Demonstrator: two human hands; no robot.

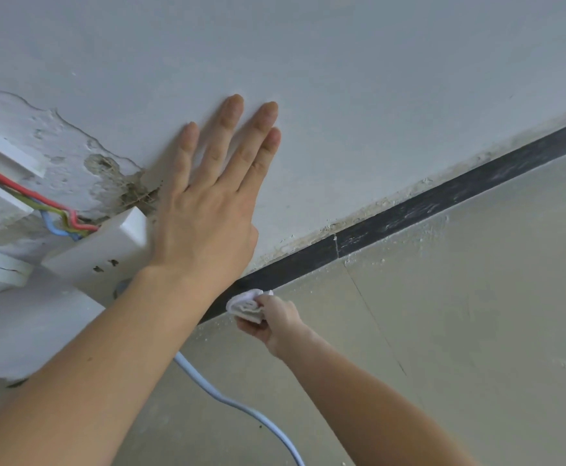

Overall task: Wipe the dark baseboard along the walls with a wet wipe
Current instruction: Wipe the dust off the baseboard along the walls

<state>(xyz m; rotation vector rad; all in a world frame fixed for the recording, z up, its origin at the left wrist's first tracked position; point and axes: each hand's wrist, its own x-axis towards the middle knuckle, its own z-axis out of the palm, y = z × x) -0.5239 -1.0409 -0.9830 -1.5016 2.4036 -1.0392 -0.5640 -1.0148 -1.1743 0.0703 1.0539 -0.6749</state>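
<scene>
Bare left hand [204,213], bare right hand [275,319], bare forearms.

Wipe [247,305] on baseboard [409,210], socket [107,253] left, cable [241,407] apparently on floor [459,331].

baseboard [409,210] partly behind left forearm [123,331], blue cable [228,400] cut off below

The baseboard [409,210] is seen in near-black charcoal, streaked with chalky white smears along its farther run. Above it the wall [342,62] is shown in pale grey-white, edged with a yellowish-brown stain where the dark strip is met, and blotched brown at a flaked patch [107,166]. The floor [476,297] is rendered in dull beige, peppered with white specks. The wet wipe [245,306] is picked out in plain white. Red, yellow-green and blue wires [53,210] are spotted beside a white socket box [107,250], and a pale blue cable [224,398] is traced across the floor.
</scene>
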